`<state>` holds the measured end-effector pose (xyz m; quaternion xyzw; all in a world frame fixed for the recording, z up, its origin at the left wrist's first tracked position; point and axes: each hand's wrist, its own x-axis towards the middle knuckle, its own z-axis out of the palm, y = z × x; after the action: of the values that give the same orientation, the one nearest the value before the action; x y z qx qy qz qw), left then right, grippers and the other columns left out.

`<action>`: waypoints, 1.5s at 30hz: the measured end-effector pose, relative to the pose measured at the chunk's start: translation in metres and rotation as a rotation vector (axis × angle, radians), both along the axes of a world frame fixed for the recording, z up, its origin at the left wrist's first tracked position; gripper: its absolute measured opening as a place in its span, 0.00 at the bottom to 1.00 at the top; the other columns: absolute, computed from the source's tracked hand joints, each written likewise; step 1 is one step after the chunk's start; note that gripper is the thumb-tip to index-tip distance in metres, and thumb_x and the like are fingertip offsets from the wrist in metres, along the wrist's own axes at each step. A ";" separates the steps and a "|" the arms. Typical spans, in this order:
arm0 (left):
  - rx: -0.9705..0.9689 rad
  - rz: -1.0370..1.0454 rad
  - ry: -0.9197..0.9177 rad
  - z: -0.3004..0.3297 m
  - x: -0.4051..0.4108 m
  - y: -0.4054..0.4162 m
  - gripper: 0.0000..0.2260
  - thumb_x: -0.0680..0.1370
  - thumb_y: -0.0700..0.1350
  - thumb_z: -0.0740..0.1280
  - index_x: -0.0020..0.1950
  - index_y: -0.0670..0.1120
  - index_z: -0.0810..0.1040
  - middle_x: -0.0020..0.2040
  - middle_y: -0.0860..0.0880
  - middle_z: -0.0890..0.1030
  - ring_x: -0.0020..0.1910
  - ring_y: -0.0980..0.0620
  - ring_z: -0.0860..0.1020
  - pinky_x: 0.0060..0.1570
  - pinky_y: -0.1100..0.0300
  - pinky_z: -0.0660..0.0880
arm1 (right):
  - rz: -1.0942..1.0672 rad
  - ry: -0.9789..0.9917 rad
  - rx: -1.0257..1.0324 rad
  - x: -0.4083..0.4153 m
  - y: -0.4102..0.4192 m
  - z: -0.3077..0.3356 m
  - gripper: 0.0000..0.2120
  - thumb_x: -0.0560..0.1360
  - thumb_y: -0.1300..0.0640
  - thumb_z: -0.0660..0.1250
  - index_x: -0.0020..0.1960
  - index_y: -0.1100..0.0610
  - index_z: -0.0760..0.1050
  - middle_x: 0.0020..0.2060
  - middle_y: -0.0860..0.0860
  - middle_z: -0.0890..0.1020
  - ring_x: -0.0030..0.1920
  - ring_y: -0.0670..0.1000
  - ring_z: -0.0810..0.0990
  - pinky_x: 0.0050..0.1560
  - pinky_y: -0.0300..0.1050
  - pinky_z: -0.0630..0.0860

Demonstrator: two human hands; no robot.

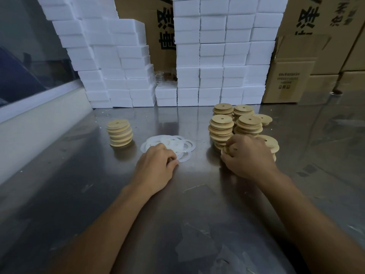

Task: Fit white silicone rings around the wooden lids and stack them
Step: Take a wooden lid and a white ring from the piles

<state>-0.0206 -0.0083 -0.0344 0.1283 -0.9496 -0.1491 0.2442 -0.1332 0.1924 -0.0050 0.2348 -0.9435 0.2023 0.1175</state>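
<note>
Picking one ring and one lid at the same time is the step in hand, judging by where both hands sit. The left hand (pixel 156 165) lies on the near edge of the loose pile of white silicone rings (pixel 173 144) on the steel table (pixel 79 184), fingers curled in towards the thumb as if pinching a ring at the pile's rim; whether one is actually caught between the fingertips I cannot tell, since the knuckles hide it. The right hand (pixel 247 155) is curled over a wooden lid (pixel 230 149) at the near-left of the bare lid stacks (pixel 235 125), fingers and thumb bent round its edge, the centre hole showing between them.

To do this well, peel off a single ring only, as they overlap and probably cling together. Lift the lid straight up so the leaning neighbours are not toppled. Then seat the ring evenly in the groove all round before adding it to the finished stack (pixel 119 133) at the left, which stands well apart
</note>
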 end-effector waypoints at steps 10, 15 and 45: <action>-0.002 0.026 0.007 -0.002 0.000 0.001 0.06 0.78 0.47 0.68 0.49 0.49 0.84 0.47 0.51 0.78 0.49 0.50 0.75 0.46 0.55 0.72 | 0.070 -0.042 -0.223 0.003 -0.004 -0.002 0.20 0.70 0.42 0.74 0.57 0.51 0.78 0.50 0.50 0.83 0.49 0.51 0.78 0.43 0.44 0.69; -0.002 0.066 -0.004 -0.001 0.001 0.000 0.09 0.78 0.50 0.67 0.55 0.50 0.83 0.50 0.49 0.79 0.50 0.49 0.75 0.49 0.55 0.73 | 0.219 -0.121 -0.544 0.015 -0.012 0.001 0.19 0.70 0.43 0.75 0.57 0.50 0.78 0.51 0.44 0.79 0.50 0.45 0.77 0.42 0.38 0.74; 0.662 -0.150 0.398 0.012 -0.007 -0.004 0.10 0.81 0.41 0.64 0.44 0.55 0.76 0.32 0.58 0.78 0.32 0.59 0.74 0.34 0.63 0.71 | 0.382 -0.286 -0.821 0.030 -0.029 -0.007 0.05 0.75 0.58 0.71 0.44 0.48 0.81 0.36 0.35 0.83 0.43 0.34 0.80 0.42 0.29 0.77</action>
<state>-0.0274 -0.0120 -0.0223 0.0991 -0.7911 -0.4865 0.3572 -0.1035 0.1633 -0.0125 0.3081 -0.7322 0.6067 0.0304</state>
